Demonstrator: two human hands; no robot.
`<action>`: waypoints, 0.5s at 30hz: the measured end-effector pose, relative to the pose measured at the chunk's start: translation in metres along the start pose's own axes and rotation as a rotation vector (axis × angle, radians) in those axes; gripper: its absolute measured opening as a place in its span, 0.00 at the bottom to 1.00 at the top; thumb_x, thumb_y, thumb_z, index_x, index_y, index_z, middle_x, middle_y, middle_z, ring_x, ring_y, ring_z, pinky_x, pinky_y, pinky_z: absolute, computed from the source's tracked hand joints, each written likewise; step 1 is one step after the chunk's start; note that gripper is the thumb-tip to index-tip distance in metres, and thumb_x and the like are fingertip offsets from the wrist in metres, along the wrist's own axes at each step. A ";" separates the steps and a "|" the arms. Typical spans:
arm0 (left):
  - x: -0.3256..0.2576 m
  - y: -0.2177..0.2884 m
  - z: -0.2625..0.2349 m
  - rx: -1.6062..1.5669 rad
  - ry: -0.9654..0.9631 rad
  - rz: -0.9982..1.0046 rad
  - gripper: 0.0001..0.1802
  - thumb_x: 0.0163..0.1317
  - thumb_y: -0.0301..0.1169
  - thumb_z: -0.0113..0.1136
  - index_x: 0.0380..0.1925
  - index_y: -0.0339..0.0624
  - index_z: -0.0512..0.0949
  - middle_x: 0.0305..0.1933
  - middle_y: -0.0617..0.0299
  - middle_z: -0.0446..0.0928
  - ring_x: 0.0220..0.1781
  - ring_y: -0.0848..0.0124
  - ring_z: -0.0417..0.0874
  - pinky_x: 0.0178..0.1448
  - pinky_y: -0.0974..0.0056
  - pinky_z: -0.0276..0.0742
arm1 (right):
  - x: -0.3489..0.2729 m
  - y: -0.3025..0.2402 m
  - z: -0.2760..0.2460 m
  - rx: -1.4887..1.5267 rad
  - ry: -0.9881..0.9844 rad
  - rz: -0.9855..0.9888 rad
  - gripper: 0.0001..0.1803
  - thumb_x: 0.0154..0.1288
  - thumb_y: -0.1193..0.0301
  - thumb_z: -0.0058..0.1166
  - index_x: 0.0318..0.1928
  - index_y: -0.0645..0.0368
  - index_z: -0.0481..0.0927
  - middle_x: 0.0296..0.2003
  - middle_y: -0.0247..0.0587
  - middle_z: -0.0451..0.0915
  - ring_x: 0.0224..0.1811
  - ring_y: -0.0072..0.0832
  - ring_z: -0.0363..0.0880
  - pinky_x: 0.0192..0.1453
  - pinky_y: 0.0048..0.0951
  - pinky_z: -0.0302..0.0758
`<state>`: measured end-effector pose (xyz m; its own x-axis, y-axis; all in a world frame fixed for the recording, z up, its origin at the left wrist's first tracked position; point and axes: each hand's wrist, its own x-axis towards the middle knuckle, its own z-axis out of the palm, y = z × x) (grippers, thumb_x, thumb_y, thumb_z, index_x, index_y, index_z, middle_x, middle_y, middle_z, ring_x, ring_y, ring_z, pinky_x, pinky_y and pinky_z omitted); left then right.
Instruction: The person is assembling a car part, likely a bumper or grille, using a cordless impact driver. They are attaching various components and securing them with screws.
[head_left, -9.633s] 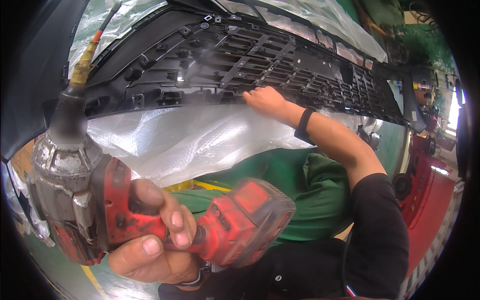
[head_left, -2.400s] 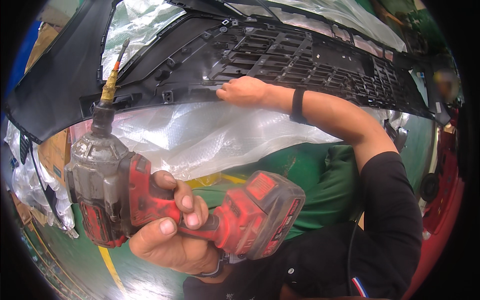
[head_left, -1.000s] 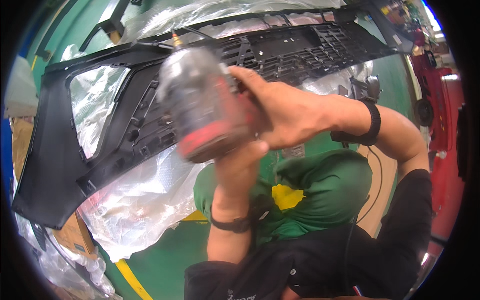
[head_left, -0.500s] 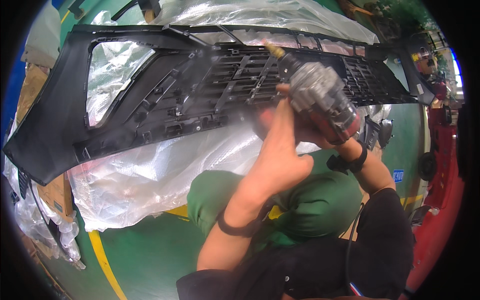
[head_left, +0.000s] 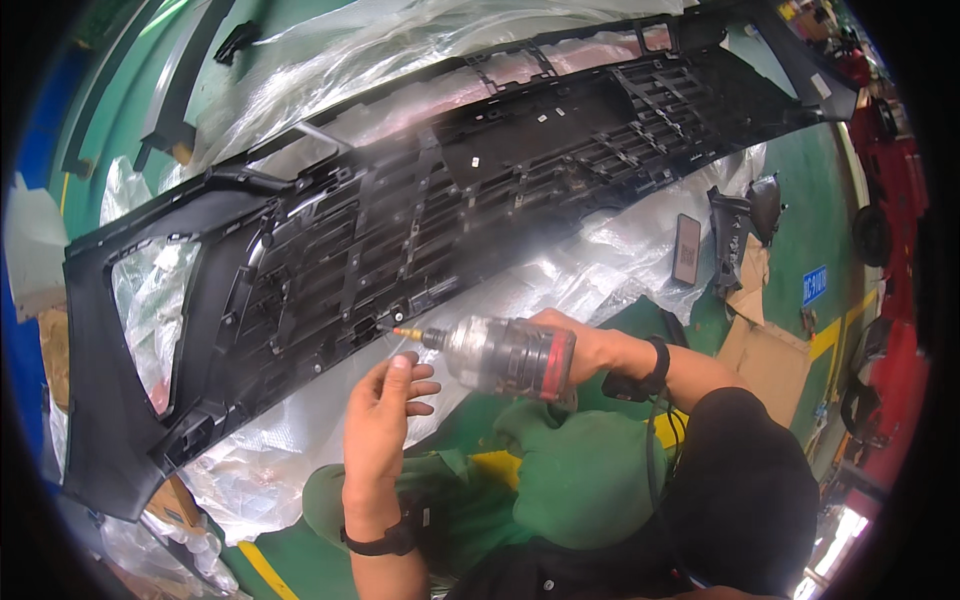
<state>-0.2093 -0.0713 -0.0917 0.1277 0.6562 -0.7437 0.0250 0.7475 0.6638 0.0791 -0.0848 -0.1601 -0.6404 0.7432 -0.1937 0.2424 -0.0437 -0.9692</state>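
In the head view, the black moulded panel (head_left: 95,400) runs from the lower left of the frame to the upper right, on crinkled clear plastic sheeting (head_left: 265,450). Dark beams (head_left: 180,95) stand at upper left. Right of centre lie a flat phone-like rectangle (head_left: 687,250), curved black parts (head_left: 730,240) and, below them, brown cardboard (head_left: 765,362); something red (head_left: 895,230) fills the right edge. The power driver (head_left: 500,355), at centre, hides some of the right hand (head_left: 585,345), which is closed around it. Its scuffed, barrel-shaped grey-and-red body narrows to a slim yellow-and-orange bit (head_left: 412,333), near the panel's slatted, ribbed lower edge; contact is unclear. Just below the bit, the left hand (head_left: 390,395) has its fingers spread wide.
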 end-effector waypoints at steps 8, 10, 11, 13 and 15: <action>0.061 -0.040 0.048 -0.561 0.078 -0.131 0.20 0.79 0.41 0.55 0.52 0.32 0.80 0.46 0.56 0.83 0.46 0.68 0.84 0.53 0.61 0.82 | -0.013 0.024 -0.009 -0.144 -0.041 0.084 0.38 0.48 0.69 0.74 0.61 0.63 0.74 0.42 0.57 0.86 0.46 0.57 0.86 0.50 0.48 0.83; 0.073 -0.051 0.063 -0.556 0.115 -0.119 0.17 0.78 0.38 0.55 0.48 0.32 0.81 0.40 0.60 0.82 0.40 0.73 0.81 0.45 0.65 0.79 | -0.018 0.033 -0.003 -0.239 -0.052 0.158 0.38 0.49 0.70 0.73 0.61 0.66 0.73 0.43 0.59 0.85 0.47 0.57 0.85 0.50 0.49 0.82; 0.080 -0.063 0.061 -0.540 0.121 -0.129 0.17 0.77 0.37 0.55 0.46 0.32 0.82 0.39 0.60 0.82 0.38 0.74 0.79 0.43 0.66 0.77 | -0.019 0.035 -0.001 -0.285 -0.051 0.187 0.37 0.49 0.70 0.72 0.61 0.67 0.72 0.43 0.59 0.85 0.47 0.57 0.85 0.50 0.50 0.82; 0.090 -0.085 0.054 -0.508 0.136 -0.149 0.16 0.76 0.36 0.54 0.43 0.33 0.83 0.36 0.61 0.82 0.33 0.76 0.76 0.38 0.68 0.72 | -0.020 0.042 0.009 -0.357 -0.075 0.201 0.36 0.51 0.71 0.70 0.61 0.68 0.70 0.43 0.59 0.84 0.48 0.57 0.85 0.50 0.50 0.82; 0.093 -0.097 0.055 -0.445 0.222 -0.153 0.14 0.71 0.33 0.52 0.37 0.34 0.82 0.32 0.62 0.80 0.30 0.77 0.71 0.34 0.68 0.65 | -0.018 0.053 0.023 -0.410 -0.126 0.170 0.35 0.53 0.72 0.67 0.61 0.68 0.70 0.43 0.59 0.83 0.48 0.57 0.84 0.50 0.50 0.81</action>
<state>-0.1451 -0.0883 -0.2211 -0.0590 0.5057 -0.8607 -0.4031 0.7767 0.4840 0.0870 -0.1159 -0.2113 -0.6441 0.6603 -0.3862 0.6037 0.1286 -0.7868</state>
